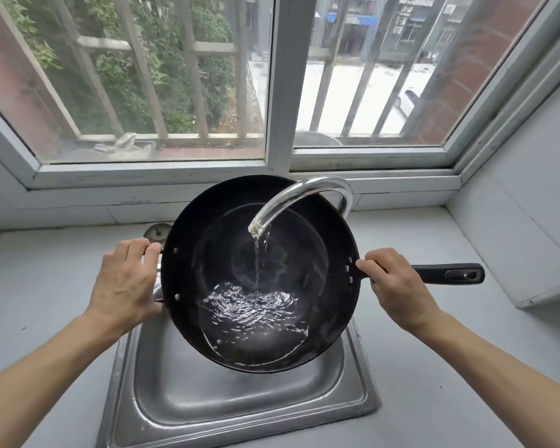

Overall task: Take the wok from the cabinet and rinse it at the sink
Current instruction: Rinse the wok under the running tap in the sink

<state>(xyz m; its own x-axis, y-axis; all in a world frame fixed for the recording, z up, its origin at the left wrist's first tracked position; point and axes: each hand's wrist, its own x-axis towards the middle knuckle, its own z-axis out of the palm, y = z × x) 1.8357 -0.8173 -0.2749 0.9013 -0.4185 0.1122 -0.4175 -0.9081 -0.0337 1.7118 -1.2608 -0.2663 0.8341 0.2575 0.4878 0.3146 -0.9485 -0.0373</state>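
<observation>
Wok (207,253) tilted over sink (240,399) — tap (304,195) water pooling inside. Left hand (126,279) grips rim handle, right hand (398,286) grips long handle (450,273).

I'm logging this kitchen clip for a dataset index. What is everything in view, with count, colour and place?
round black metal wok: one, black, held tilted over the sink under the tap, water pooled in its near side
long black wok handle: one, black, points right
curved chrome tap: one, silver, arches over the wok, water running
square stainless steel sink: one, grey, set in the worktop, centre front
pale grey worktop: one, grey, around the sink
white-framed window: one, white, behind the tap, bars outside
left hand: one, grips the wok's left rim
right hand: one, grips the long handle near the rim
</observation>
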